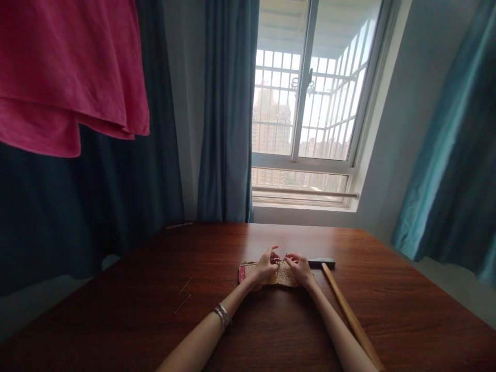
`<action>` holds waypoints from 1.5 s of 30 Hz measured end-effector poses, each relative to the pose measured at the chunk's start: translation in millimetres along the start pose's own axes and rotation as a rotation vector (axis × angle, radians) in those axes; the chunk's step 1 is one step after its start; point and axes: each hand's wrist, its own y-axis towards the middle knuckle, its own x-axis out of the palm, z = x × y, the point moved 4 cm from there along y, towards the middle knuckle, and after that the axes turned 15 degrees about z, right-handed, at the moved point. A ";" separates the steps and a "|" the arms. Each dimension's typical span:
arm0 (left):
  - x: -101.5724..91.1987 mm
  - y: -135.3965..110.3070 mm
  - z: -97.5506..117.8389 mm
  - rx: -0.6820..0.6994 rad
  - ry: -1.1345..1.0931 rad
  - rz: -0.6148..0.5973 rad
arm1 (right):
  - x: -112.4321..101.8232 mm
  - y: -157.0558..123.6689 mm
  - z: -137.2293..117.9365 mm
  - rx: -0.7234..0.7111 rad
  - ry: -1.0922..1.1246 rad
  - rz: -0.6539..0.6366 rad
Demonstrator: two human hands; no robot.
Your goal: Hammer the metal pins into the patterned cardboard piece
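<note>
A small beige knitted piece with a pink edge [245, 272] lies on the dark wooden table [155, 320]. My left hand [265, 267] rests on its left part, fingers pinched at the top edge. My right hand [299, 266] pinches the same spot from the right, fingertips almost touching the left ones. What sits between the fingertips is too small to make out. A silver bracelet is on my left wrist.
A hammer with a long wooden handle [349, 312] and dark head [321, 262] lies right of my right arm. Two thin needles [183, 295] lie on the table at left. Window, blue curtains and hanging pink cloth [65, 77] stand beyond.
</note>
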 end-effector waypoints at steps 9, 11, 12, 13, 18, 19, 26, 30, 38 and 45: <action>-0.6 -2.3 0.1 0.015 -0.003 -0.032 | 0.5 -3.8 3.1 -0.055 -0.001 -0.064; -0.6 -3.1 1.8 0.021 0.014 -0.037 | 1.1 -4.3 3.6 -0.069 -0.006 -0.074; -0.6 -3.3 2.5 0.024 0.021 -0.037 | 1.6 -4.4 4.1 -0.075 -0.008 -0.078; -0.7 -3.3 2.9 0.027 0.024 -0.035 | 2.1 -4.4 4.8 -0.081 -0.009 -0.082; -0.4 -2.3 -1.1 0.027 -0.002 -0.021 | 5.0 -5.2 7.3 -0.113 -0.013 -0.100; -0.3 -2.0 -2.9 0.024 -0.006 -0.018 | 5.6 -5.6 7.4 -0.120 -0.013 -0.102; -0.2 -0.6 -15.7 0.023 -0.028 -0.009 | 7.2 -7.0 5.7 -0.156 -0.014 -0.110; -1.0 -1.0 -16.4 0.018 -0.025 -0.007 | 7.0 -8.1 4.0 -0.170 -0.027 -0.113; 0.8 -2.3 0.3 0.017 0.024 -0.020 | 5.0 -10.9 -4.0 -0.181 -0.051 -0.133; 1.5 -7.6 15.9 0.030 0.073 -0.066 | 1.8 -12.7 -9.2 -0.162 -0.037 -0.169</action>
